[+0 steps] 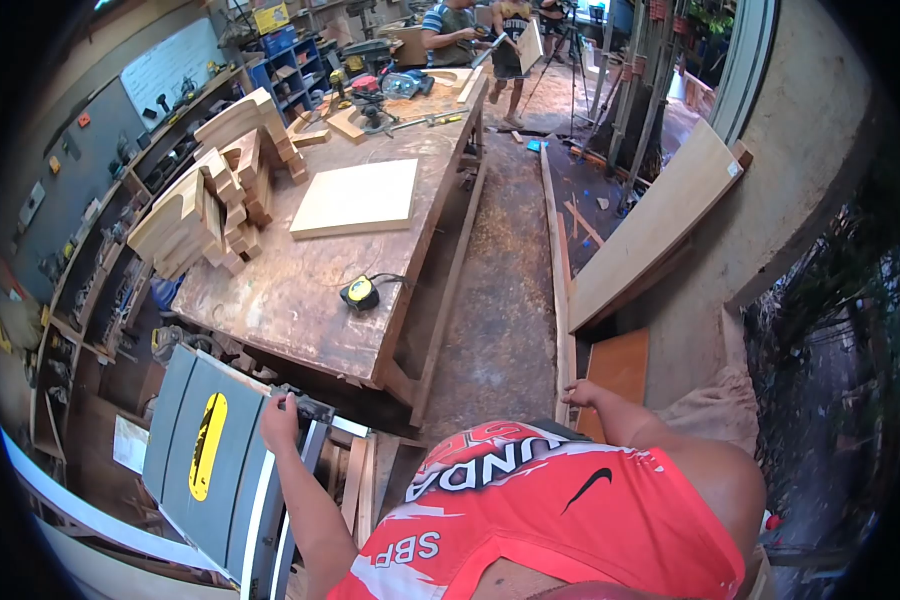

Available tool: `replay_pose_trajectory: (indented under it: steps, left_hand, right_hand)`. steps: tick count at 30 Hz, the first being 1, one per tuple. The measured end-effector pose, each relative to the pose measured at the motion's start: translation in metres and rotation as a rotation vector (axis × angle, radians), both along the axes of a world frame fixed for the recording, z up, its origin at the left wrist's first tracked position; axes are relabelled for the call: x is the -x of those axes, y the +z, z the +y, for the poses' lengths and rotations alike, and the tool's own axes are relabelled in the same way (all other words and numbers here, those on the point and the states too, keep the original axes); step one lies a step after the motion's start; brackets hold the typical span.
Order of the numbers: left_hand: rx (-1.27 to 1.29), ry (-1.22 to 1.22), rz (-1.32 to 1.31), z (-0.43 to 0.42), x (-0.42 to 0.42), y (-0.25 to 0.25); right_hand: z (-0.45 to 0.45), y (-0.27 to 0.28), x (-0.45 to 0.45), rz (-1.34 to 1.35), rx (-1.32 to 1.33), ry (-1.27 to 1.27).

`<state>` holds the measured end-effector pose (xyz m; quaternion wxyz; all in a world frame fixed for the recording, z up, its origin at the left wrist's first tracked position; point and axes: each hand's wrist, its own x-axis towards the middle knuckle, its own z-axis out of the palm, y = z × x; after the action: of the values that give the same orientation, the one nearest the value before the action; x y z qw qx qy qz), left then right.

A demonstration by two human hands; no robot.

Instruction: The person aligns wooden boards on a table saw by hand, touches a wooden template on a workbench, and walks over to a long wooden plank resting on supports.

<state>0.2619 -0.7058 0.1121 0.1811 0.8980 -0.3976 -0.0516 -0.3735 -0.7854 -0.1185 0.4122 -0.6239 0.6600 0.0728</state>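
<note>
My left hand (281, 422) is closed on the black end piece of the rip fence (315, 408) at the edge of a table saw (177, 440). The saw's grey top has a yellow insert plate (207, 447). Over on the right, my right hand (582, 393) has its fingers curled at the near end of a long, narrow wooden board (553, 270). That board stretches away from me along the floor side of the aisle. Part of its near end is hidden behind my fingers.
A workbench (260, 300) carries a pale wood panel (358, 198), a tape measure (360, 293), stacked curved wood pieces (175, 235) and power tools. A wide plank (660, 225) leans on the right wall. Two people (457, 30) work at the back, near a tripod (570, 60).
</note>
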Motion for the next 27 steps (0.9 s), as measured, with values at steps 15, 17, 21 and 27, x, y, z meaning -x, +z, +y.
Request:
replay_pose_trajectory:
  steps: [15,17,21,27]
  left_hand:
    - [-0.008,-0.007,-0.021,-0.003,0.002,0.002]
    - [-0.009,-0.015,-0.034,-0.004,-0.001,-0.001]
    - [0.0,-0.022,-0.029,-0.005,-0.004,-0.006]
    - [0.046,-0.036,-0.004,-0.007,-0.018,-0.023]
  right_hand:
    - [-0.011,-0.036,0.01,-0.044,0.08,-0.072]
    - [-0.014,-0.031,0.011,0.026,0.177,-0.081]
    - [-0.024,-0.018,0.008,-0.066,0.182,-0.291]
    - [-0.048,0.0,0.009,-0.233,0.384,-0.318]
